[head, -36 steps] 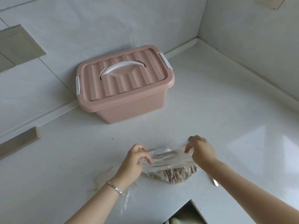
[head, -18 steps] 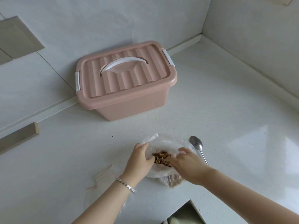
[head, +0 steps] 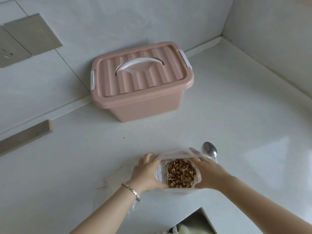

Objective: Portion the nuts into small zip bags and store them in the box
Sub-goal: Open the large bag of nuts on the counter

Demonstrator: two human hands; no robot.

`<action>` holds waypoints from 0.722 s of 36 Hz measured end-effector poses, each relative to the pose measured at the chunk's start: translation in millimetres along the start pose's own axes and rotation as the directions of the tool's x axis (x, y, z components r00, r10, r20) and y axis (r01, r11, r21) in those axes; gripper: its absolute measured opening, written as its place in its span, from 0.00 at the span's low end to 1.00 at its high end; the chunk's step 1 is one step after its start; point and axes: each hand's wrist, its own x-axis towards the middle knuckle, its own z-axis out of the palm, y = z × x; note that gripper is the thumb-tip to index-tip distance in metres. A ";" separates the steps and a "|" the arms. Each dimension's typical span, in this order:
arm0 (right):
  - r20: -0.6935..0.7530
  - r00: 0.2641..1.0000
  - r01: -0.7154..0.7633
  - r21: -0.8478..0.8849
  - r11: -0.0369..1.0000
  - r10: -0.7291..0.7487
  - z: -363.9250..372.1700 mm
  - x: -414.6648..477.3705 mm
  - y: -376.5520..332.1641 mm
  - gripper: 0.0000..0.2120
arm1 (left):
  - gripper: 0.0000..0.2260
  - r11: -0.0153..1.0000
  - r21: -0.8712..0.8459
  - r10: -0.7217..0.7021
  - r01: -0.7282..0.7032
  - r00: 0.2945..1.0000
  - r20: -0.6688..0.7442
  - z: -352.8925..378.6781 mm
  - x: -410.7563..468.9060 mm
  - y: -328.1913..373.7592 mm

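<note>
A clear plastic bag [head: 160, 171] full of brown nuts [head: 181, 173] stands on the white counter in front of me, its mouth spread wide. My left hand [head: 146, 173] grips the bag's left side and my right hand [head: 209, 173] grips its right side. Small empty zip bags [head: 113, 179] with red strips lie flat on the counter just left of my left wrist. The pink storage box [head: 143, 105], lid shut with a white handle, stands at the back against the wall. A metal spoon [head: 210, 150] lies beside the bag behind my right hand.
White walls meet in a corner at the back right. A wooden strip [head: 25, 135] lies at the far left along the wall. The counter's cut-out edge [head: 205, 215] opens near my right forearm at the bottom.
The bag's mouth was pulled from a stretched, closed band to wide open, exposing the nuts. Both hands shifted down onto the bag's sides. The spoon came into view.
</note>
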 end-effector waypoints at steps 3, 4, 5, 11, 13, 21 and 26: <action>0.000 1.000 -0.013 -0.007 1.000 0.013 9.7 6.6 -2.4 0.47 | 0.39 0.999 0.032 -0.032 0.034 0.997 -0.074 3.6 -1.9 -5.0; 0.004 1.000 -0.023 -0.021 1.000 0.023 11.0 7.5 -4.8 0.45 | 0.36 0.999 -0.024 -0.036 0.034 0.995 -0.096 6.0 -2.8 -6.5; -0.003 1.000 -0.028 -0.030 0.999 0.028 11.9 7.6 -6.2 0.44 | 0.33 0.993 -0.119 -0.030 0.014 0.991 -0.128 7.9 -4.1 -7.6; -0.220 0.975 0.017 0.101 0.995 0.006 4.3 -9.8 -13.8 0.29 | 0.09 0.882 -0.459 -0.172 -0.109 0.832 -0.528 9.4 -36.3 -32.3; -0.306 0.951 0.016 0.151 0.988 0.031 0.8 -16.8 -19.0 0.21 | 0.12 0.938 -0.341 -0.277 0.064 0.731 -0.623 13.9 -52.0 -49.6; -0.299 0.951 0.017 0.314 0.949 0.082 1.8 -24.1 -55.0 0.12 | 0.28 0.724 -0.497 -0.642 0.478 0.730 -0.234 44.1 -76.7 -85.0; -0.270 0.961 0.033 0.335 0.942 0.062 7.1 -30.3 -68.1 0.12 | 0.30 0.669 -0.569 -0.693 0.478 0.678 -0.245 54.8 -71.5 -90.5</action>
